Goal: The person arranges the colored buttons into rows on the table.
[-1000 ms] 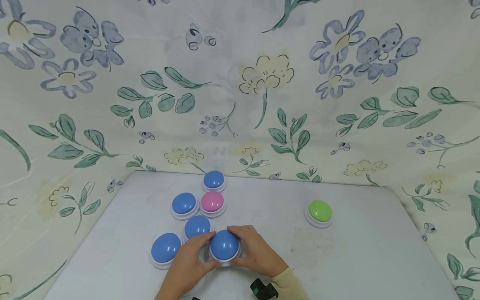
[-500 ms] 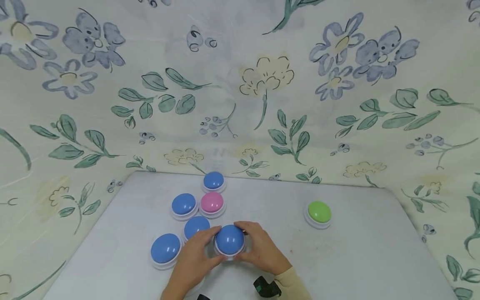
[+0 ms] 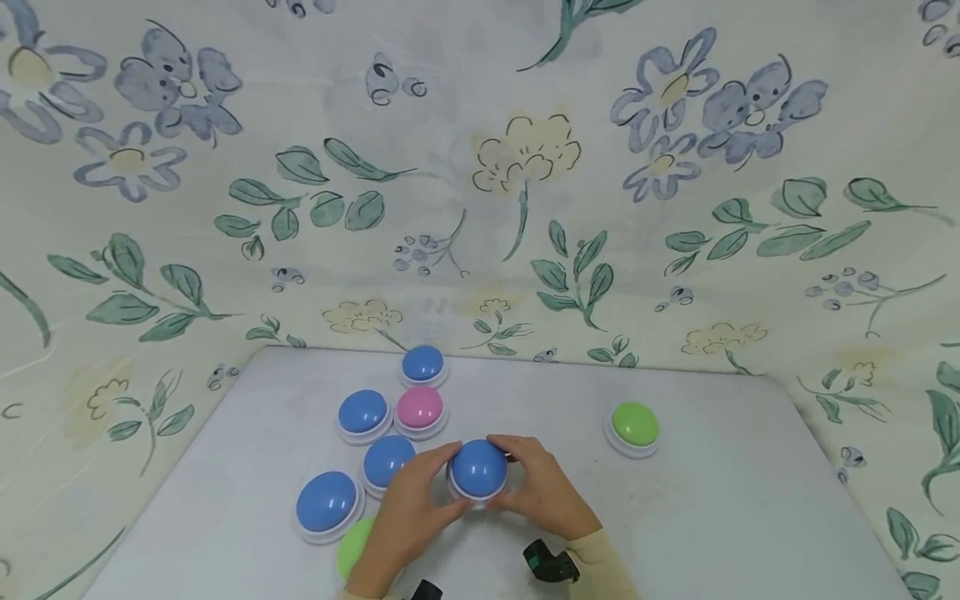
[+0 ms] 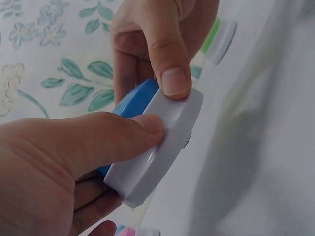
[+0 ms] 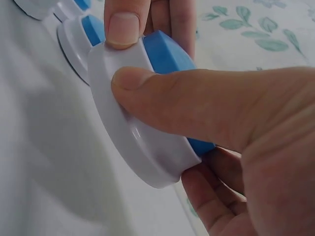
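Note:
Between both hands is a round buzzer button (image 3: 480, 467) with a blue dome and a white base. My left hand (image 3: 415, 506) grips its left side, with the thumb (image 4: 142, 127) pressed on the white rim and fingers on the far side. My right hand (image 3: 550, 492) holds the right side the same way, its thumb (image 5: 135, 81) on the rim. In the wrist views the button is tilted and held above the white table, its shadow falling on the surface. A green button (image 3: 354, 546) is partly hidden behind my left wrist.
Left of the hands stand more blue buttons (image 3: 327, 502), one partly covered by my left hand, and a pink button (image 3: 420, 407). A green button (image 3: 635, 425) sits at the right. The white table (image 3: 735, 500) ends at a floral cloth (image 3: 450, 167) behind.
Both hands have carried the blue button to the right and farther from the body. The green button near my left wrist has come into view. The other buttons stay in place.

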`<state>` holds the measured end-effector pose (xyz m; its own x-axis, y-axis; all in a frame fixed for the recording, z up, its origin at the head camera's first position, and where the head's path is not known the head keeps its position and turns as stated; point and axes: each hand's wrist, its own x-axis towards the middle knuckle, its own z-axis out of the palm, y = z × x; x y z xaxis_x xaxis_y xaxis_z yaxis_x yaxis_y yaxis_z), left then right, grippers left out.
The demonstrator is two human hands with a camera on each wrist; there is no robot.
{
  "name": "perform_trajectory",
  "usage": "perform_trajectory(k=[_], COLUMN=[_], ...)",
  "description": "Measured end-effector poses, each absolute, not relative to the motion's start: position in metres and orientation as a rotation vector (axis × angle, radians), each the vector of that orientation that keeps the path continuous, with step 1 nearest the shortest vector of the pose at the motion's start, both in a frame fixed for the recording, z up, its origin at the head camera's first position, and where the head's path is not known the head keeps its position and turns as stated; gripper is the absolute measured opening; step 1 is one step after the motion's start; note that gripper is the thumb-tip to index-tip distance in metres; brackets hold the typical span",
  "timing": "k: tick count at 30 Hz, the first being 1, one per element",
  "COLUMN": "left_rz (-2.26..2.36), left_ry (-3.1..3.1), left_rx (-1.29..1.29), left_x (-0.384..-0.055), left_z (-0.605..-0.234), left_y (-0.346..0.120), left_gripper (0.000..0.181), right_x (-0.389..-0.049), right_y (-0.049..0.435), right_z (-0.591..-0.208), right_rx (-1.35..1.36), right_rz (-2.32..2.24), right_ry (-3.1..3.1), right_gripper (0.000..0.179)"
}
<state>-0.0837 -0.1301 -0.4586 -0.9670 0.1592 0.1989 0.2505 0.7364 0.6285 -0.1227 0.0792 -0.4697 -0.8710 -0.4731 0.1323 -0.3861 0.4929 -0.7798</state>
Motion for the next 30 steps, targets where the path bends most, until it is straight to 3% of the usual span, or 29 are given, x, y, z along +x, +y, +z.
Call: perform_trajectory(k=[30], left_rz=[-0.978], left_ry=[-2.655], left_rx=[-0.473], left_x=[-0.114], left_z=[-0.466], left_y=[-0.083], left_gripper=[0.072], right_x=[-0.133], right_y=[0.112], right_z=[-0.472], right_rx=[-0.509], right_rz=[-1.477], right_ry=[2.714], right_gripper=[0.076])
